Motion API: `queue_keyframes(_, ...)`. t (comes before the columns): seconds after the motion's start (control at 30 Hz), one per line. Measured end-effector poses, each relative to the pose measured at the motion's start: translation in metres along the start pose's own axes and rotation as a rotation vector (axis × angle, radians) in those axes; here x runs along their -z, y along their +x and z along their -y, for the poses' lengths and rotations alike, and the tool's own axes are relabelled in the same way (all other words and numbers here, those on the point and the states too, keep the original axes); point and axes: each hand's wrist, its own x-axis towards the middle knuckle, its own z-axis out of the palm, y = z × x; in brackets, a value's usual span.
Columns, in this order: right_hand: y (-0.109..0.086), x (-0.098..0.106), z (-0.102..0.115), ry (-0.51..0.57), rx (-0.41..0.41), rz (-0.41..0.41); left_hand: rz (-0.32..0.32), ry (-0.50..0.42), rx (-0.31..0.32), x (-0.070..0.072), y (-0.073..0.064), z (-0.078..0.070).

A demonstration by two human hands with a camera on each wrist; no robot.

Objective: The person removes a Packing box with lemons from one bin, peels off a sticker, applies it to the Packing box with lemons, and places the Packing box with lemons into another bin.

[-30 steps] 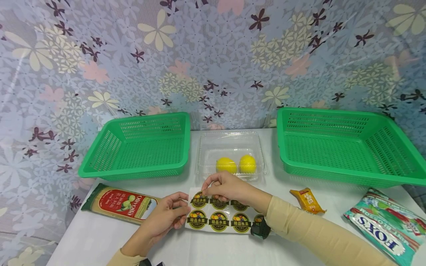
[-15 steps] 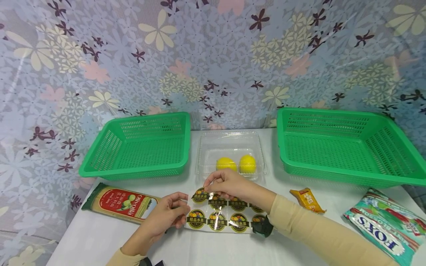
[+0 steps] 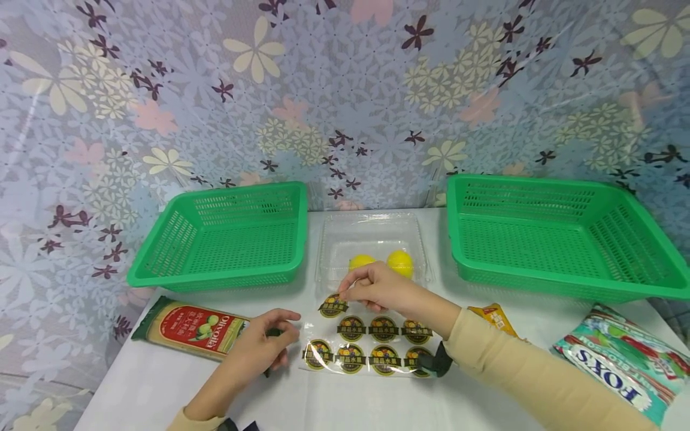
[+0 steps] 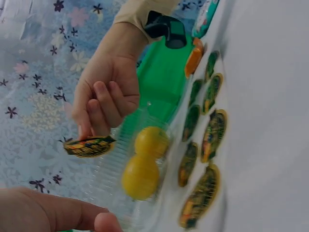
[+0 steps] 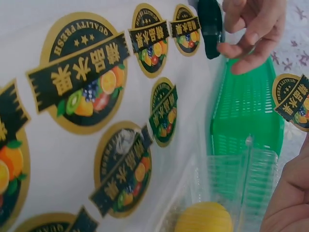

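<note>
A round black-and-gold sticker (image 3: 332,305) with fruit printed on it is pinched at its edge by my right hand (image 3: 385,286). It hangs in the air above the white sticker sheet (image 3: 321,328), which bears several more of the same kind. My left hand (image 3: 259,347) is just off the sheet's left edge, fingers loosely bent and holding nothing. Behind my right hand stands a clear plastic box (image 3: 372,218) with two lemons (image 3: 401,263) inside, one partly covered by the hand. The left wrist view shows the lifted sticker (image 4: 89,146) nearly edge-on.
Green baskets stand at the back left (image 3: 215,281) and back right (image 3: 539,278). An Olivoila pasta packet (image 3: 199,329) lies partly behind my left hand. To the right are a small orange packet (image 3: 495,318) and a Fox's candy bag (image 3: 625,359).
My right hand has peeled the top-left sticker off the sheet and moved up and right with it. My left hand has drawn back slightly left, off the sheet's edge.
</note>
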Motion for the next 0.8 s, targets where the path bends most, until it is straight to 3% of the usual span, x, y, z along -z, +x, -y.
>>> queue_keyframes(0.23, -0.002, 0.008, 0.003, 0.001, 0.011, -0.017, -0.022, 0.018, -0.102, 0.004, 0.008, -0.024)
queue_keyframes(0.5, -0.007, 0.016, 0.009, -0.013, 0.030, -0.029, -0.058, 0.205, -0.275, -0.005, 0.028, -0.055)
queue_keyframes(0.8, -0.012, 0.026, 0.019, -0.040, 0.028, -0.068, -0.026, 0.209, -0.344, -0.017, 0.040, -0.078)
